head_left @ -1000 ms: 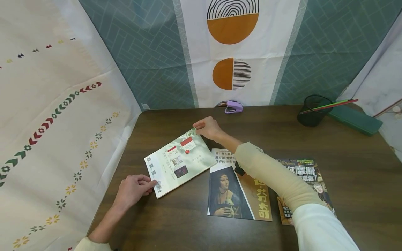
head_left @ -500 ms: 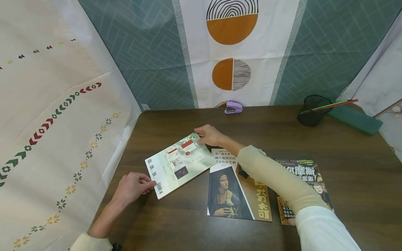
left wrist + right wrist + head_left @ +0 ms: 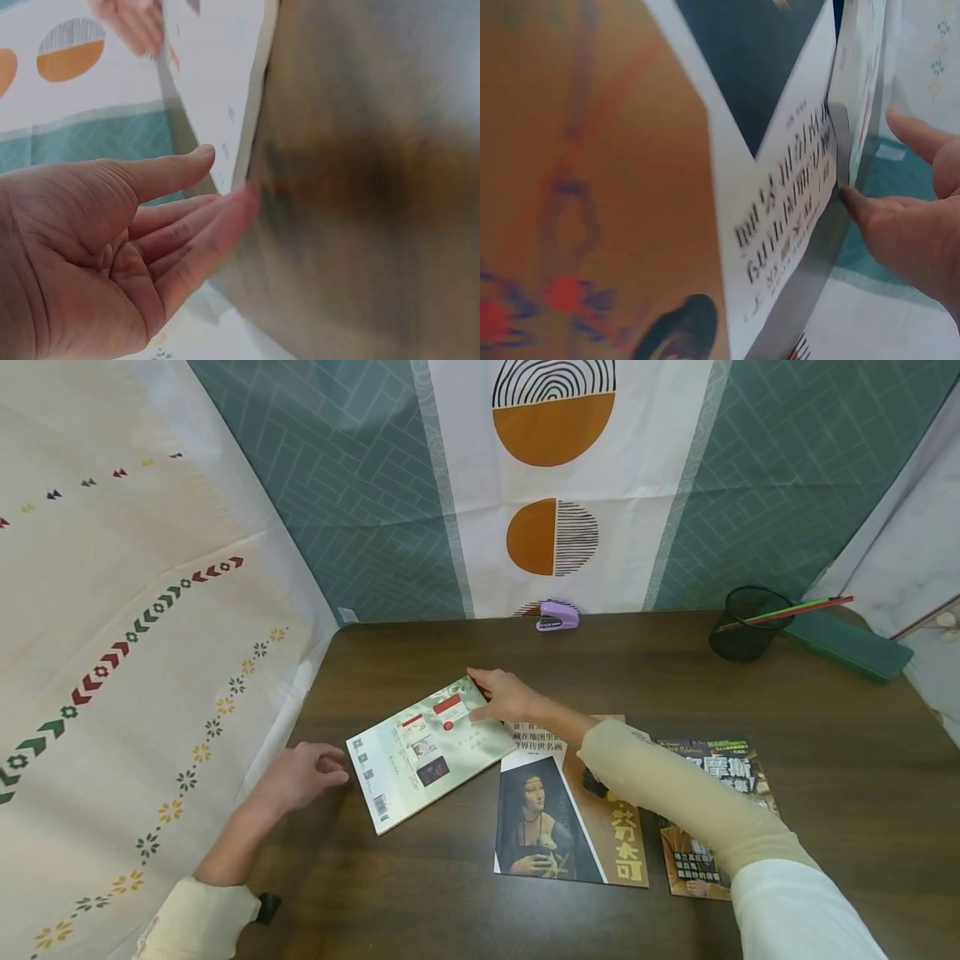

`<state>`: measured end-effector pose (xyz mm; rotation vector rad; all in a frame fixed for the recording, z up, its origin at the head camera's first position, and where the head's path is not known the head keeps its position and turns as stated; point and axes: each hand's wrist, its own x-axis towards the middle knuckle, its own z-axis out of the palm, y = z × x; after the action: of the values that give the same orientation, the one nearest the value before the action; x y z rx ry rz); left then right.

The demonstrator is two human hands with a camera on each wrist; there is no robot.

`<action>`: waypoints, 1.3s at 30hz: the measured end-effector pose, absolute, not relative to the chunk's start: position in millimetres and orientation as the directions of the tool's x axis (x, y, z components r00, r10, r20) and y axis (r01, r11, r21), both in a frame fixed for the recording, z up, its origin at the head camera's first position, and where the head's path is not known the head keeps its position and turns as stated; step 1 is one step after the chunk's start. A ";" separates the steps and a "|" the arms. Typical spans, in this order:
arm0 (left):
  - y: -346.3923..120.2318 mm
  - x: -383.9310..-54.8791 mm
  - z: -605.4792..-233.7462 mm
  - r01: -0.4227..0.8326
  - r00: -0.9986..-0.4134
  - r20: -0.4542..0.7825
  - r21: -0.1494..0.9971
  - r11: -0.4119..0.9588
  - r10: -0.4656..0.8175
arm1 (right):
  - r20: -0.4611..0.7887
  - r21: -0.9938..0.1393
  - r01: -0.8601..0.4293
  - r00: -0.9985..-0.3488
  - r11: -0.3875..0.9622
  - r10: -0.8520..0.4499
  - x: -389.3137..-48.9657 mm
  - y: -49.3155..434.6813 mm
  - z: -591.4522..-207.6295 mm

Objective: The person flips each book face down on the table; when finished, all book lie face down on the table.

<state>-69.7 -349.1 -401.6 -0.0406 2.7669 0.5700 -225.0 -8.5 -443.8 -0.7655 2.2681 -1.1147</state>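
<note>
A pale green book (image 3: 423,756) lies at a slant on the dark wooden table (image 3: 420,893), barcode at its lower left corner. My left hand (image 3: 300,777) is just left of this book, apart from it in the head view. In the left wrist view the left hand (image 3: 127,240) has thumb and fingers spread and holds nothing. My right hand (image 3: 510,697) touches the book's upper right edge with fairly straight fingers; in the right wrist view the thumb stands away from the cover. Beside it lies a book with a portrait (image 3: 536,827) on its cover, partly under my right forearm.
A dark comic-style book (image 3: 693,864) lies to the right, partly covered by my sleeve. At the back edge stands a purple stapler (image 3: 558,616). A black mesh pen cup (image 3: 738,639) with pencils leans beside a green case (image 3: 847,647) at the back right.
My left hand has let go of the green book's lower left corner and drawn back leftward. My right hand has slid slightly down along the upper right edge; the book has shifted slightly down.
</note>
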 end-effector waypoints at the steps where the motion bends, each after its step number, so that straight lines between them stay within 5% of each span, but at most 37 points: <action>1: -351.1 -73.5 -399.7 -0.084 -0.952 -0.305 0.367 0.926 0.035 | -0.178 -0.821 -0.262 -0.727 0.507 -0.663 -221.5 -7.6 -443.7; 11: -362.1 -109.0 -398.4 0.001 -0.964 -0.256 0.249 0.968 0.066 | -0.086 -0.798 -0.309 -0.792 0.518 -0.605 -184.6 3.9 -441.5; 23: -372.2 -130.5 -421.0 0.209 -0.921 -0.240 0.364 0.908 0.308 | -0.012 -0.764 -0.362 -0.820 0.534 -0.572 -149.9 10.4 -447.4; 39: -369.2 -130.6 -435.1 0.268 -0.912 -0.210 0.347 0.899 0.353 | 0.106 -0.736 -0.408 -0.858 0.540 -0.503 -132.4 20.9 -461.3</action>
<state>-130.6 -369.2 -435.1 0.4664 2.7959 0.4559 -132.4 20.9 -461.3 -0.7878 2.6519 -1.2201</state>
